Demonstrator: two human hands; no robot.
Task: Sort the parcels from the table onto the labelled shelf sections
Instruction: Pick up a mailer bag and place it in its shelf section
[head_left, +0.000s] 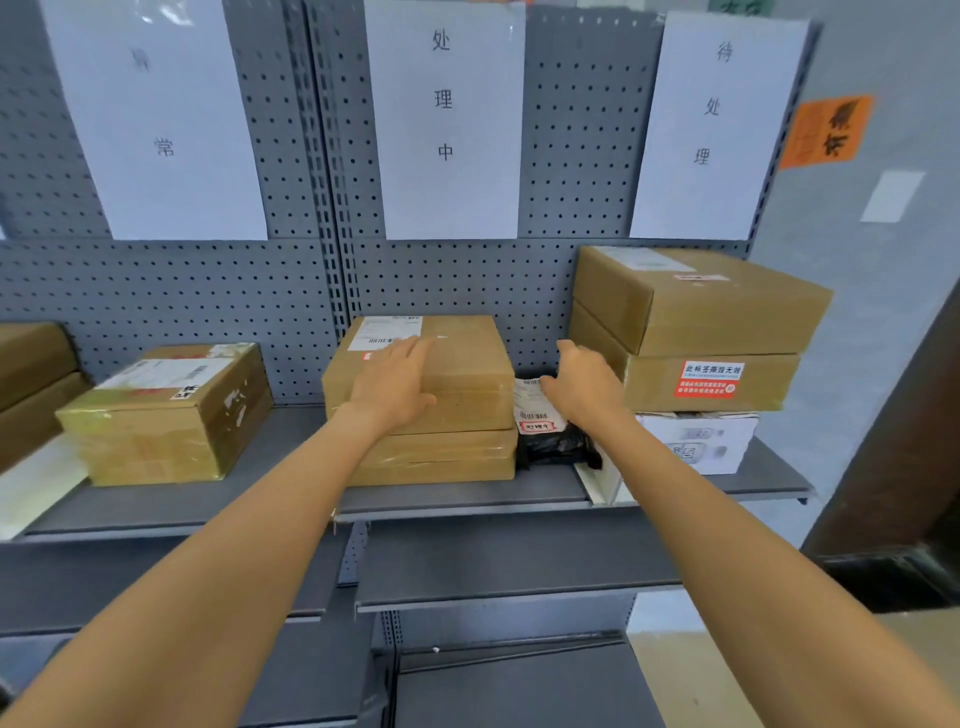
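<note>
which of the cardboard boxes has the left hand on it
The top box of the middle stack, under the 处理中 sign; the left hand lies flat on its lid.

What I can't make out from the head camera

My right hand (584, 384) covers part of the black bag (553, 447), and its label print is too small to read. The left sign (156, 119) is blurred and cut at the top. The far-left boxes (31, 374) run off the frame edge.
</note>
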